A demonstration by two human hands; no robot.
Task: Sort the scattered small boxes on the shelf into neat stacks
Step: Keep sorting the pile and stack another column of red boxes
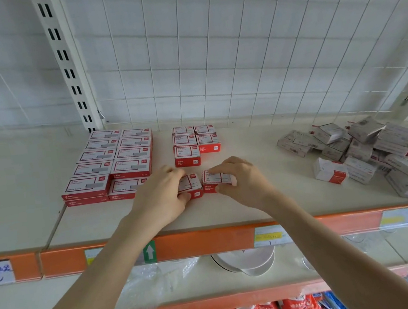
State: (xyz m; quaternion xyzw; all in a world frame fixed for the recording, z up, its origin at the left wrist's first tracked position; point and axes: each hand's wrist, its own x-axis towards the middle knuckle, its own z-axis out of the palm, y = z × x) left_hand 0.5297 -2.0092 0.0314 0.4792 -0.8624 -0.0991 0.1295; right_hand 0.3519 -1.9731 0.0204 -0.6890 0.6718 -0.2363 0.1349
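- Red-and-white larger boxes [110, 165] sit in two tidy columns at the left of the shelf [269, 197], layered and touching.
- My left hand [160, 197] has its fingers curled round one small box [191, 185], with the thumb on its near edge. The box rests on the shelf.
- Behind the hands I see neat small stacks [194, 141] in two columns, pressed side by side.
- My right hand [242, 180] pinches a second small box [214, 180] between fingers and thumb, just beside the first.
- Far right, a scattered pile [370, 152] of small boxes lies jumbled, well apart from both hands.
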